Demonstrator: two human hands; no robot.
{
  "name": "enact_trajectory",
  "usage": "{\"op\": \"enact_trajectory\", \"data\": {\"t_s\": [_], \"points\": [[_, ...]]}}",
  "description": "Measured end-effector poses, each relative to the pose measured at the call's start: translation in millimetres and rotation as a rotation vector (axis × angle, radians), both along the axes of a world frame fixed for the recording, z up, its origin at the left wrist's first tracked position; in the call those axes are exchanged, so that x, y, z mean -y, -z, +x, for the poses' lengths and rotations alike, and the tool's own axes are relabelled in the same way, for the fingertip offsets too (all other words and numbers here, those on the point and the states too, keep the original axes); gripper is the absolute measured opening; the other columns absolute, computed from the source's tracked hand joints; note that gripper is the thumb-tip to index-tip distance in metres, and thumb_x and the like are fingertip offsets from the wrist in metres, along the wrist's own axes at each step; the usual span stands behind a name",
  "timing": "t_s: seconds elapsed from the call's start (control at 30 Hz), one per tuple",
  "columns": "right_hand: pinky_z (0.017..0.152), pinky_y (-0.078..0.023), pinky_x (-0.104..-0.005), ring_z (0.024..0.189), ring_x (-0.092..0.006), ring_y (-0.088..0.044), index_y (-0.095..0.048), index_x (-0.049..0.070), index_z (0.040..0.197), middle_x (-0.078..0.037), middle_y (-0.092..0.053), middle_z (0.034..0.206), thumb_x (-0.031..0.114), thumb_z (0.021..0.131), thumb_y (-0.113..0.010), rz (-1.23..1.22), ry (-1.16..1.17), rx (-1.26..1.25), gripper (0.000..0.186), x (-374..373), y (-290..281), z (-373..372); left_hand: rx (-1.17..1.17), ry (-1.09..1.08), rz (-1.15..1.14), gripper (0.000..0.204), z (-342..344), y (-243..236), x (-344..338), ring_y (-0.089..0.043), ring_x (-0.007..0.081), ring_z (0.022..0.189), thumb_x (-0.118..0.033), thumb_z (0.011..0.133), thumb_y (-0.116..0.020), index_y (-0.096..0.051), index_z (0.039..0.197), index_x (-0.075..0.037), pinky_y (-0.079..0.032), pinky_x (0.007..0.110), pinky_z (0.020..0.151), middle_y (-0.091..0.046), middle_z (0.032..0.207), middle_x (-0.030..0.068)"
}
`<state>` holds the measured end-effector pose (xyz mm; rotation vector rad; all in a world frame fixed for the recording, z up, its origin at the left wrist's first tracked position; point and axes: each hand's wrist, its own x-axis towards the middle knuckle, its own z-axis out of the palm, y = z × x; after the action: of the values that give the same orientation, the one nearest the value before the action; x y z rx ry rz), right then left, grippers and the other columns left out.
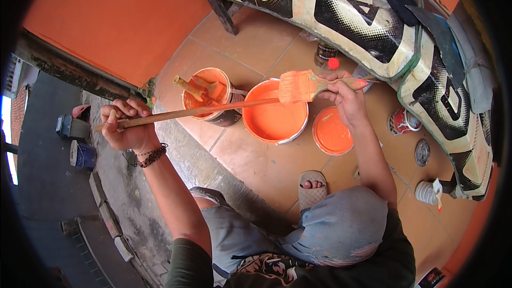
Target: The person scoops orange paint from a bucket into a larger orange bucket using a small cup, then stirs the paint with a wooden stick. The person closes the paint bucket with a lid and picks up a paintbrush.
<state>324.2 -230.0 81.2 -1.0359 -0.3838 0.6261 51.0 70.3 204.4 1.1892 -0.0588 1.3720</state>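
My left hand [128, 128] is closed round the bare end of a long wooden stick [176, 116], whose other end is coated in orange paint. The handle of a wide paintbrush [297, 86] is gripped in my right hand [344, 93]. Its orange-soaked bristles touch or overlap the painted end of the stick, above an open bucket of orange paint [274, 122]. Left of that bucket stands another bucket [229, 93] with a paint-covered roller or brush [192, 89] in it. An orange-coated lid [333, 130] lies on the tiles below my right hand.
A table draped in a black-and-cream printed sheet [346, 13] stands at the upper right. Near it are a bottle with a red cap [333, 64], a small red can [404, 121], a round metal lid [422, 152] and stacked cups [426, 192]. An orange wall [117, 21] rises at upper left.
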Motion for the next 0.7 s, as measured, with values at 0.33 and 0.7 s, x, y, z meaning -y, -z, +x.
{"op": "enact_trajectory", "data": {"t_s": [0.33,0.7], "points": [[0.082,-0.058,-0.0398,0.092,-0.0271,-0.067,-0.055,-0.002,0.097,-0.020,-0.063,0.108,0.002,0.084,-0.051,0.082,-0.326,-0.071,0.015,-61.3,-33.8,-34.2,0.036,0.182,0.134,0.020,10.2,-16.7,20.9,-0.047,0.0199,0.043,-0.024,0.074,-0.055,-0.046,0.081,-0.008,-0.041,0.031,0.042,-0.044,0.058,0.0071],[0.078,-0.059,-0.0392,0.092,-0.0249,-0.066,-0.058,-0.002,0.093,-0.015,-0.063,0.099,0.009,0.088,-0.054,-0.261,-0.268,-0.082,0.013,-29.4,35.7,19.1,0.034,0.231,0.213,0.023,-2.1,-31.9,14.1,-0.045,0.0173,0.045,-0.025,0.075,-0.055,-0.041,0.077,-0.008,-0.036,0.029,0.042,-0.041,0.060,0.0062]]}}
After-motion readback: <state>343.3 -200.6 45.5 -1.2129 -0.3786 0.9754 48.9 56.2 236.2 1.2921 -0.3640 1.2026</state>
